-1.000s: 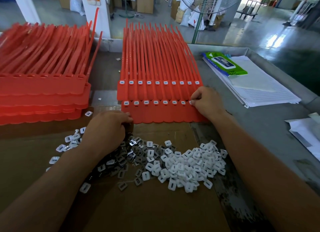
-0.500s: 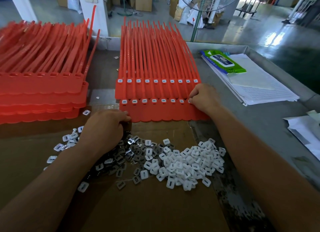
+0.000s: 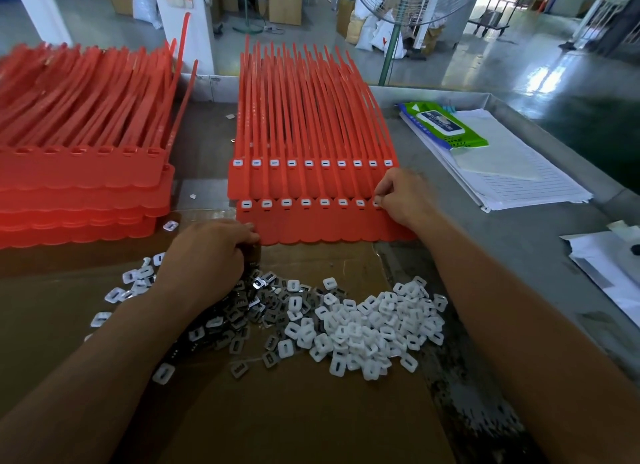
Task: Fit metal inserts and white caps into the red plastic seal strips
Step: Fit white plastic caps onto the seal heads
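Your right hand [image 3: 401, 197] was curled with thumb and forefinger pinched together on a white cap [image 3: 376, 204], holding it at the eighth socket of the front sheet of red seal strips [image 3: 311, 226], which lay flat at the middle of the bench with its tails pointing away from you. Seven sockets to the left of that one already showed caps. Just behind it, and partly overlapping it, lay the rear sheet [image 3: 311, 183], with a full row of ten caps fitted. Your left hand [image 3: 207, 256] sat knuckles up at the near left corner of the front sheet, its fingers curled under and touching that edge; I cannot tell whether it held anything. Beneath and just to the right of that hand lay the metal inserts [image 3: 249, 311], a dark scatter that ran into the pile of white caps [image 3: 374, 325] on its right, with a few loose pieces strewn to the left of your wrist. Both heaps rested on a sheet of cardboard [image 3: 294, 411] spread over the near part of the bench [image 3: 519, 256]. To the left stood a stack of red strips [image 3: 79, 186], its top sockets bare. On the right lay a green pack of wipes [image 3: 443, 126] on lined papers [image 3: 519, 173], and a fan [image 3: 391, 48] stood beyond the far edge.
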Motion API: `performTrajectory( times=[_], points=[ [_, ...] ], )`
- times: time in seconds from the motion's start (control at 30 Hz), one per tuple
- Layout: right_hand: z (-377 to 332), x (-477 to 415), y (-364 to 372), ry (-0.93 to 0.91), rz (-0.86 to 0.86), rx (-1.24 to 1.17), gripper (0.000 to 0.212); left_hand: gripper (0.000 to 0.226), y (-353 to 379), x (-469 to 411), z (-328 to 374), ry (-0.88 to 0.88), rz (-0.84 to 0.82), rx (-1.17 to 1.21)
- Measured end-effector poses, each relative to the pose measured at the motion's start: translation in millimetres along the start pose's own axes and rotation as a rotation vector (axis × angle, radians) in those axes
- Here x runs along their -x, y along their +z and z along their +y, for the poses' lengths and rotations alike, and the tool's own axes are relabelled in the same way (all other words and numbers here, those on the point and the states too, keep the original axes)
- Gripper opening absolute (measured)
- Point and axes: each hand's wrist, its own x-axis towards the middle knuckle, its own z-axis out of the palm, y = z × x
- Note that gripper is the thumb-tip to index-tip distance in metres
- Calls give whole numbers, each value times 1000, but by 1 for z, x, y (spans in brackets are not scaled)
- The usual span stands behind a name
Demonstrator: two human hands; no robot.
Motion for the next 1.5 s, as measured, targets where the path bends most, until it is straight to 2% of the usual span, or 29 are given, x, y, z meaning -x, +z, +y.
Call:
performTrajectory(
  times=[0.43,0.6,0.83,1.03,1.37,1.5],
  points=[
    [10,6,3,-31,24,-91,28,41,-1,-1,1,-13,-14,-10],
    [9,7,2,-29,19,-91,23,40,-1,-1,1,-10,-11,-9],
    [-1,9,-1,-13,39,-27,27,41,0,-1,0,-20,-9,-1],
    [3,13,1,-9,49,-72,12,41,0,-1,1,-22,-10,1],
    [4,35,-17,-98,-61,-159,9,40,-2,-1,2,-17,-28,-6],
    [3,55,-26,-161,-79,-176,15,41,-2,-2,2,-9,-38,-22]
  ],
)
